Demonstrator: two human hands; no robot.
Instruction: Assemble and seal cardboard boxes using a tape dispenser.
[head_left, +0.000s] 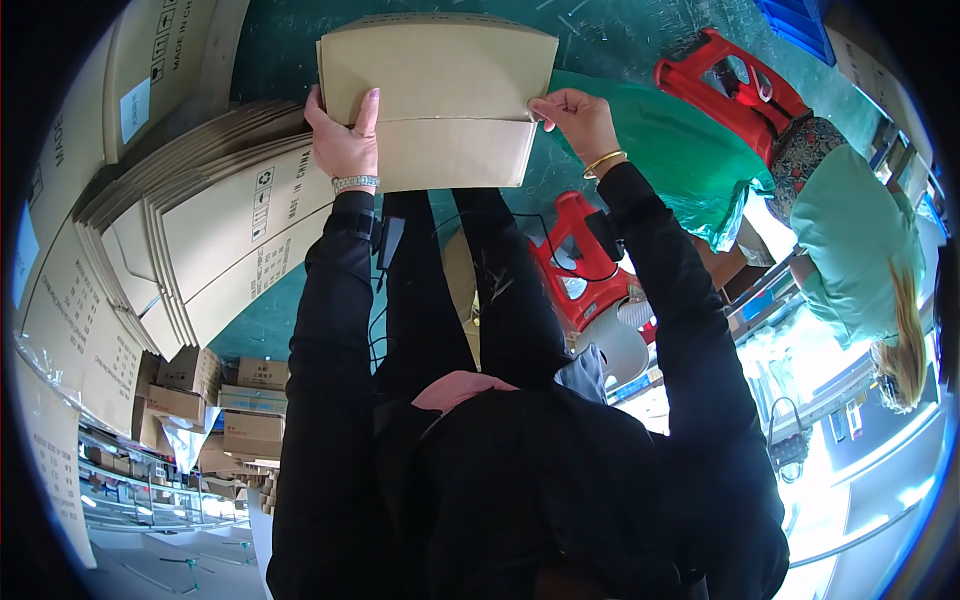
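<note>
In front of me, above my legs, is a plain brown cardboard box (pixel 440 75). A crease or gap runs across it, and a lower flap (pixel 450 155) lies below that line, its free edge toward me. My left hand (pixel 346 148) grips the left side, thumb laid over the front face and the other fingers partly hidden at the edge. At the right end of the crease my right hand (pixel 582 120) pinches the cardboard between thumb and forefinger. The box's inside does not show.
Flattened printed cartons (pixel 235 200) lean in a stack at my left, beside larger cartons (pixel 80 330). On the right are a green plastic bag (pixel 670 140), a red stool (pixel 735 85) and another red stool (pixel 578 260). A person in pale green (pixel 850 250) sits at the far right.
</note>
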